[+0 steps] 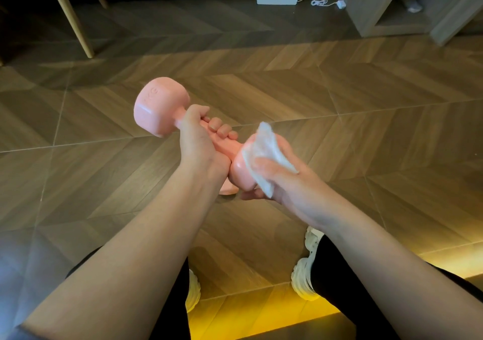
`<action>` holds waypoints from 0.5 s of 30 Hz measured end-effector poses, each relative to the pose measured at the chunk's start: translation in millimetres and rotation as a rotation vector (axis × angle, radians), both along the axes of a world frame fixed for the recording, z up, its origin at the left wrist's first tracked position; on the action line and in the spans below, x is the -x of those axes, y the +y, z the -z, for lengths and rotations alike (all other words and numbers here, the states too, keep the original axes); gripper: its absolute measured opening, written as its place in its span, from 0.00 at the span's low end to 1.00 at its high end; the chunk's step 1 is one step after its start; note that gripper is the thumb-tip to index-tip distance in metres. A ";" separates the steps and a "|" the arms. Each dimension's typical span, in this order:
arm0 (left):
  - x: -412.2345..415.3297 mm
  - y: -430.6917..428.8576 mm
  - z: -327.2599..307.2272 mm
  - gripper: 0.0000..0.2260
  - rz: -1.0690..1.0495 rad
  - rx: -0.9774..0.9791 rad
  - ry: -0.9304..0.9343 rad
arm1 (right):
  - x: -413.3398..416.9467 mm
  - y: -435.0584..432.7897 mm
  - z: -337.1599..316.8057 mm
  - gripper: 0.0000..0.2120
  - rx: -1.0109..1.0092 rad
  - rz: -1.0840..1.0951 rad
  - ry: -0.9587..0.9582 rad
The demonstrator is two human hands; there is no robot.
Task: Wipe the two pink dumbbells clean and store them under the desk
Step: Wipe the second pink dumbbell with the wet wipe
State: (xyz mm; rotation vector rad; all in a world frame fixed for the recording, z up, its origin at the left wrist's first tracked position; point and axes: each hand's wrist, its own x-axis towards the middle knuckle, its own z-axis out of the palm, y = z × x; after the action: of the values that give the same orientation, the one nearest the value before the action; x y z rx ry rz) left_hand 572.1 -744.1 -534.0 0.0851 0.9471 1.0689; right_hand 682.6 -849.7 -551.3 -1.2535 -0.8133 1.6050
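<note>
1. The dumbbell (pixel 162 109) is up in the air over the floor (pixel 366 104), held in front of the person, between the knees.
2. It lies on a slant: one head points up and away to the left, the other sits low and near, toward the right.
3. The left hand (pixel 198 141) grips the handle, its fingers (pixel 222 130) curled tight round the bar, thumb side toward the far head.
4. The right hand (pixel 285 183) cups the near head and holds a white wipe (pixel 264 154) against it.
5. The thumb pins the wipe on top of that head, while the other fingers (pixel 251 196) curl underneath it.
6. The wipe is crumpled, draped over the head's upper face, with one corner sticking up.
7. A pink edge (pixel 230 190) peeks out just below the left wrist; I cannot tell what it belongs to.
8. White shoes (pixel 305 282) stand on the floor below the arms, with a yellow glow along the bottom.
9. Far back: slanted wooden legs (pixel 75 18) at the left, a white cable (pixel 318 2) by the wall, and a wooden cabinet (pixel 379 5) at the right.
</note>
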 end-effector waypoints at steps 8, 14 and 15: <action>-4.3 -2.4 -3.7 0.13 0.025 -0.044 -0.031 | 15.6 7.7 -1.3 0.19 0.073 0.240 -0.046; -3.0 -3.0 -1.8 0.12 0.036 -0.067 0.000 | 5.2 -5.7 -0.4 0.26 0.144 0.065 0.188; -3.4 -3.6 -1.7 0.12 0.036 -0.065 0.003 | 7.9 -6.9 0.3 0.28 0.118 0.074 0.131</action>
State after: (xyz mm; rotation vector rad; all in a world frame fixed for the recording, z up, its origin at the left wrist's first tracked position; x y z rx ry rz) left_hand 575.5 -747.7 -532.3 0.1570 0.9105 1.0666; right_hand 674.7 -856.7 -551.6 -1.2316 -0.5909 1.6757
